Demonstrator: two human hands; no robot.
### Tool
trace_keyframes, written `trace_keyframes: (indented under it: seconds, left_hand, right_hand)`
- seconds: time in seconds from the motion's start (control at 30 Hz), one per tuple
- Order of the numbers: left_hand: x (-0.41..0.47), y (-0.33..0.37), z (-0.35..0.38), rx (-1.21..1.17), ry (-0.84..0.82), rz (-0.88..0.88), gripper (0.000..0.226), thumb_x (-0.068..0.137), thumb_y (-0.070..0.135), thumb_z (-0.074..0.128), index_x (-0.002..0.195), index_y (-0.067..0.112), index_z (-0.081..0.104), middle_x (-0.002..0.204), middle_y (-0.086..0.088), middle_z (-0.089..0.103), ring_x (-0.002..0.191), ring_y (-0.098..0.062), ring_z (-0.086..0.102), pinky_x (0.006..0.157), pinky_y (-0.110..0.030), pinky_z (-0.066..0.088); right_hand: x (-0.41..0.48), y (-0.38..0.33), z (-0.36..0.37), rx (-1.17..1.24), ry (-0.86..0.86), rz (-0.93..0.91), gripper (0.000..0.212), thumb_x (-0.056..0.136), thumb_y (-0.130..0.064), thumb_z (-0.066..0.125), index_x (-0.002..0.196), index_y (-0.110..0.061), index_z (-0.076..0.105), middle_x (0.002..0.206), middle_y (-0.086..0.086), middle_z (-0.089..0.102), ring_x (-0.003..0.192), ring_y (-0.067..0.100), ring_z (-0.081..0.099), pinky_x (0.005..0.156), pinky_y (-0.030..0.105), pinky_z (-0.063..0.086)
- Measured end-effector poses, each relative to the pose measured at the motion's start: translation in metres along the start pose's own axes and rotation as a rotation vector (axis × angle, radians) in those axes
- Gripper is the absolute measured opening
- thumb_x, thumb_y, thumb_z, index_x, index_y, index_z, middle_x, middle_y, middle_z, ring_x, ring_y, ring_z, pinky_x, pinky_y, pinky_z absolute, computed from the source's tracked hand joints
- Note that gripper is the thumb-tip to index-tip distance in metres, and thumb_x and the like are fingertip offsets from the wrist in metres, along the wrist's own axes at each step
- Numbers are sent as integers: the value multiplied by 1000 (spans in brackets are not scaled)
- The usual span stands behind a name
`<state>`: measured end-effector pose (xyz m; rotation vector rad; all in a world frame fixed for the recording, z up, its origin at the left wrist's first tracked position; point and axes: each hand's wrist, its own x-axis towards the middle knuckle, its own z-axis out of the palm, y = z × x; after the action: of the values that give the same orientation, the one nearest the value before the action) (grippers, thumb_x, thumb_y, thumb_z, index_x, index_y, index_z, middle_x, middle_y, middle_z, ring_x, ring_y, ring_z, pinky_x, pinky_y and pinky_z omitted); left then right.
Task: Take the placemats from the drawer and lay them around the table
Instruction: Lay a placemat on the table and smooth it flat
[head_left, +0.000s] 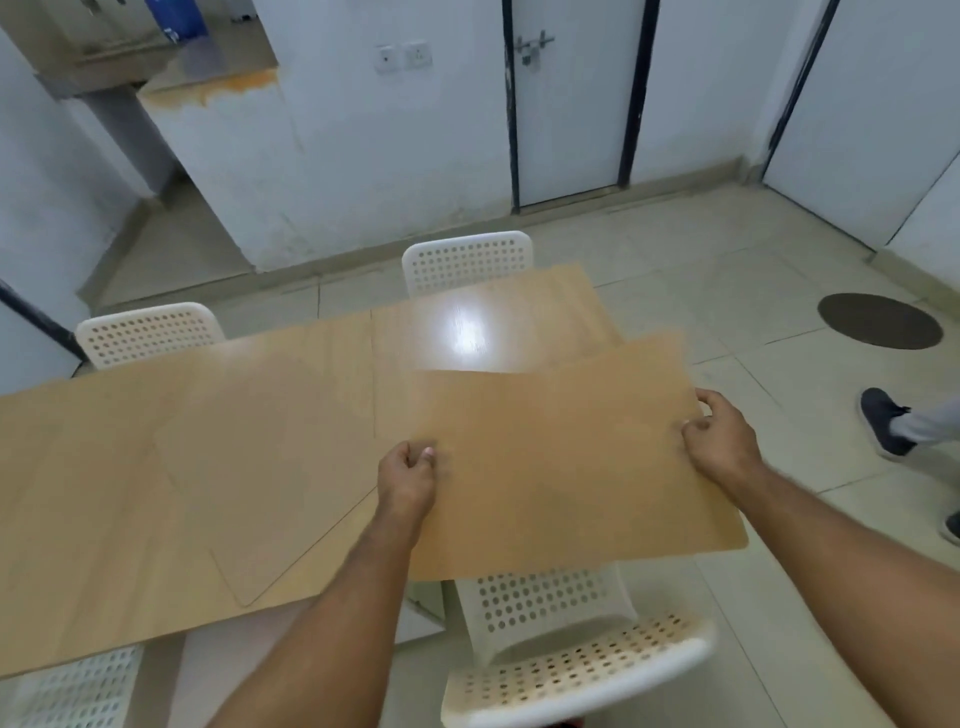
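Observation:
I hold a tan, wood-coloured placemat flat in both hands above the near right corner of the light wooden table. My left hand pinches its left edge. My right hand grips its right edge. The mat overhangs the table's right end and the chair below. Another placemat of nearly the same colour lies on the table to the left, its faint outline slanted. The drawer is out of view.
White perforated chairs stand around the table: one beneath the held mat, two on the far side, one at bottom left. A person's shoe and leg are at the right. A round dark cover sits in the tiled floor.

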<state>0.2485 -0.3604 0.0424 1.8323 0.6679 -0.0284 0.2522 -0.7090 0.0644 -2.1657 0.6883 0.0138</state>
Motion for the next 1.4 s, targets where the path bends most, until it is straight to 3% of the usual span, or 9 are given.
trace_keyframes:
  seconds: [0.17, 0.33, 0.4, 0.5, 0.57, 0.7, 0.87, 1.03, 1.4]
  left_hand:
    - [45, 0, 30, 78, 50, -77, 40, 102, 21, 52, 139, 6, 51, 140, -10, 54, 118, -27, 53, 98, -32, 42]
    - [67, -11, 47, 158, 127, -148, 42, 100, 17, 55, 137, -3, 51, 141, -19, 52, 129, -33, 49, 102, -30, 37]
    - [74, -17, 50, 163, 158, -169, 45, 97, 18, 59, 138, 0, 50, 140, -21, 54, 126, -33, 52, 105, -34, 40]
    - [81, -25, 54, 139, 203, -184, 43, 93, 17, 64, 134, 12, 52, 124, -19, 64, 107, -31, 63, 92, -34, 51]
    - [83, -28, 57, 196, 205, -174, 48, 93, 17, 64, 138, 14, 48, 127, -15, 62, 110, -30, 62, 93, -33, 49]
    - [83, -46, 63, 529, 165, -67, 62, 90, 23, 66, 146, 9, 41, 139, -15, 50, 127, -32, 50, 106, -34, 38]
    - [60, -63, 80, 845, 109, -23, 81, 91, 52, 57, 153, 12, 21, 160, -10, 21, 143, -35, 21, 109, -49, 34]
    - [42, -81, 89, 916, -25, -18, 89, 94, 66, 35, 157, 15, -1, 166, -4, -8, 152, -26, -8, 117, -53, 22]
    - [32, -86, 92, 942, -35, 5, 81, 99, 59, 28, 157, 12, -4, 165, -8, -11, 151, -27, -13, 118, -52, 21]
  right_hand:
    - [56, -4, 31, -62, -3, 45, 51, 97, -13, 50, 146, -24, 43, 118, 13, 67, 110, 36, 60, 93, 40, 47]
    - [101, 1, 57, -98, -76, 32, 54, 98, -11, 47, 146, -33, 37, 101, 11, 68, 92, 31, 62, 80, 37, 49]
    - [116, 5, 65, -128, -88, 8, 54, 98, -11, 46, 146, -34, 37, 108, 13, 68, 95, 34, 63, 81, 38, 50]
    - [131, 15, 72, -139, -80, -17, 51, 99, -12, 46, 146, -31, 40, 123, 15, 64, 108, 37, 61, 87, 40, 47]
    - [139, 23, 77, -129, -87, -69, 51, 99, -15, 51, 146, -28, 39, 135, 13, 57, 119, 36, 57, 96, 42, 45]
    - [136, 44, 89, -237, -135, -187, 61, 95, -36, 59, 150, -27, 34, 155, 9, 33, 135, 33, 44, 110, 47, 38]
    - [104, 69, 100, -581, -147, -336, 67, 94, -52, 46, 152, -23, 28, 164, 13, 16, 149, 34, 16, 116, 54, 21]
    - [88, 89, 98, -785, -260, -367, 77, 94, -68, 25, 159, -27, 12, 167, 14, 2, 153, 34, -1, 121, 54, 7]
    - [82, 92, 94, -861, -285, -372, 85, 91, -75, 15, 160, -27, 2, 167, 15, -3, 153, 35, -4, 123, 50, 5]
